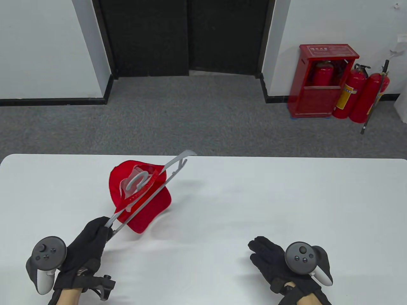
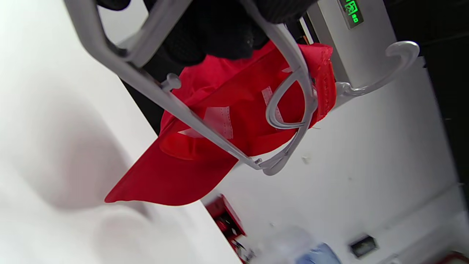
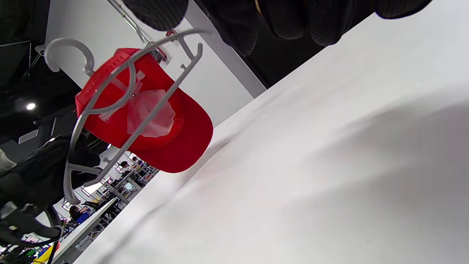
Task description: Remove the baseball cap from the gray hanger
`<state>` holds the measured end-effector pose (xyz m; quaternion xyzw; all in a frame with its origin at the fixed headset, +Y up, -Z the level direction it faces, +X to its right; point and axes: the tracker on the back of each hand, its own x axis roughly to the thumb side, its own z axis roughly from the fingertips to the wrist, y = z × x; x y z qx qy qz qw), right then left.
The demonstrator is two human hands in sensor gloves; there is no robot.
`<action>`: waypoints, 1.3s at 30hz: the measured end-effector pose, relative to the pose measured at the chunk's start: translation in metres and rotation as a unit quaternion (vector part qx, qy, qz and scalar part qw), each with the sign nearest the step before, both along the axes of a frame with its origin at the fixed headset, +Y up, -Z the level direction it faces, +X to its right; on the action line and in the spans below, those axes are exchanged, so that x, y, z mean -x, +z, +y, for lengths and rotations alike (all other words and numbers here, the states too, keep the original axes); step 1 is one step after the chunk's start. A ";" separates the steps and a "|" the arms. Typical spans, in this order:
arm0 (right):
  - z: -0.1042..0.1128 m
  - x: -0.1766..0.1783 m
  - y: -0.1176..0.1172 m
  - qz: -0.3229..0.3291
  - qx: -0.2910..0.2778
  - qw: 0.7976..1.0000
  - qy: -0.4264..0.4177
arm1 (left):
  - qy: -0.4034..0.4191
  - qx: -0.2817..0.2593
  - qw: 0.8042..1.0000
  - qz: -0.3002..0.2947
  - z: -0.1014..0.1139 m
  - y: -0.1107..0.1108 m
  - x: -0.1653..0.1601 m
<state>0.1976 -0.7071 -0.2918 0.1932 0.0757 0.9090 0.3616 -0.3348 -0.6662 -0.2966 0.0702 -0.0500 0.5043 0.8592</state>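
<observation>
A red baseball cap [image 1: 149, 203] hangs by its back strap on a gray hanger [image 1: 173, 170], raised above the white table [image 1: 254, 197]. My left hand [image 1: 95, 232] grips the hanger's near end and holds it tilted up toward the far right. The cap [image 2: 220, 146] and hanger [image 2: 190, 117] also show in the left wrist view, with the hanger's hook [image 2: 399, 62] sticking out past the strap. The right wrist view shows the cap [image 3: 172, 135] on the hanger [image 3: 121, 106] too. My right hand [image 1: 270, 257] lies open and empty on the table at the right.
The table's far edge [image 1: 286, 156] runs just behind the hanger's tip. A red fire extinguisher cabinet [image 1: 321, 82] and extinguishers [image 1: 365, 95] stand on the floor by the far wall.
</observation>
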 end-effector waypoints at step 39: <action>0.045 0.025 0.032 -0.022 -0.280 0.956 -0.092 | -0.196 -0.125 0.954 -0.188 0.026 0.047 -0.129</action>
